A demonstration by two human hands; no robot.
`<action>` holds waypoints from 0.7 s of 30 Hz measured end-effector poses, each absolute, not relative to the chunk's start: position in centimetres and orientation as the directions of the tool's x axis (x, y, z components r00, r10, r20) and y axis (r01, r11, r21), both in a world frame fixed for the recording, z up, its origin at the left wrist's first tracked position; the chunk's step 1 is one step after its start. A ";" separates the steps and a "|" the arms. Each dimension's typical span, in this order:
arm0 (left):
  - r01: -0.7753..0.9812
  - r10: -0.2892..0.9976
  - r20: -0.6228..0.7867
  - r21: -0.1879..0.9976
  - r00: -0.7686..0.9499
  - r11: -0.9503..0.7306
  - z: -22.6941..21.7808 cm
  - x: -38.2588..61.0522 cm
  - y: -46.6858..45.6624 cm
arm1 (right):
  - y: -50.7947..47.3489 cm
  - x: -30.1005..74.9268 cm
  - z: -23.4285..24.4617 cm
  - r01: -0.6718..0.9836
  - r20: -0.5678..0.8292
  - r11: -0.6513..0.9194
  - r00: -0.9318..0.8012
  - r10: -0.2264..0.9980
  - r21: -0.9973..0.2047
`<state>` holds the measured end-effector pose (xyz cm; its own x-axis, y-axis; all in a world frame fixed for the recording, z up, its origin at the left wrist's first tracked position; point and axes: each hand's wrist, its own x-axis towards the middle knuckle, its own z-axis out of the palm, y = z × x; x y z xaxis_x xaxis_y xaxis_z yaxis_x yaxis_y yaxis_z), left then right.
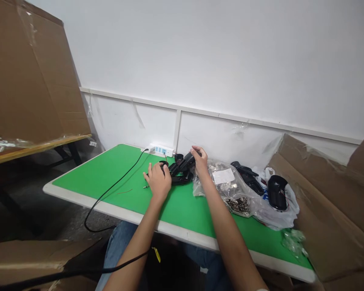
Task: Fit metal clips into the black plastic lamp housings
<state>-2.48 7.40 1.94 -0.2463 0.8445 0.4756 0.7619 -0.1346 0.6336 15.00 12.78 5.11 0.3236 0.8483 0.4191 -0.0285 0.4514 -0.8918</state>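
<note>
My right hand (200,158) grips the upper end of a black plastic housing (186,163), which tilts down to the left. My left hand (158,179) curls its fingers over a black part at the left of the same group; the palm hides most of that part. Below and between the hands lies another curved black piece (182,179) on the green table (109,171). A small round black part (178,157) with wires stands behind. A short metal-tipped piece (145,187) lies near my left wrist.
A white power strip (161,149) stands by the wall, with a black cable (118,182) running off the table's front edge. To the right are a clear bag (221,188), a tray of small metal parts (239,205), more black housings (277,193) and cardboard (327,210).
</note>
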 end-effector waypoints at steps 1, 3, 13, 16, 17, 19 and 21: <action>0.767 0.844 0.488 0.622 -0.223 -0.157 1.8 -2.5 7.4 | 13.0 14.7 4.8 -0.056 0.400 0.448 0.361 0.843 -0.892; 0.779 0.835 0.527 0.587 -0.161 -0.220 1.6 -2.5 7.6 | 13.2 14.3 4.5 -0.106 0.367 0.439 0.397 0.841 -0.892; 0.747 0.570 0.769 0.193 0.288 -0.637 0.0 -1.5 8.1 | 13.0 13.0 3.5 -0.236 0.350 0.437 0.334 0.875 -0.868; 0.758 0.568 0.785 0.207 0.248 -0.618 -0.1 -1.5 8.2 | 13.1 13.2 3.7 -0.255 0.342 0.429 0.325 0.882 -0.866; 0.761 0.569 0.789 0.219 0.230 -0.611 -0.1 -1.5 8.1 | 13.1 13.3 3.8 -0.260 0.338 0.429 0.328 0.882 -0.865; 0.761 0.575 0.793 0.242 0.202 -0.602 0.0 -1.6 8.1 | 13.0 13.3 4.0 -0.274 0.332 0.433 0.345 0.878 -0.859; 0.757 0.583 0.789 0.258 0.193 -0.600 0.2 -1.6 8.0 | 12.9 13.2 4.2 -0.299 0.323 0.441 0.371 0.871 -0.846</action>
<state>-1.64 8.01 0.16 0.1933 0.5827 0.7894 0.7572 -0.6002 0.2577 13.22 12.94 4.25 0.3709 0.8707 0.3230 -0.2991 0.4413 -0.8461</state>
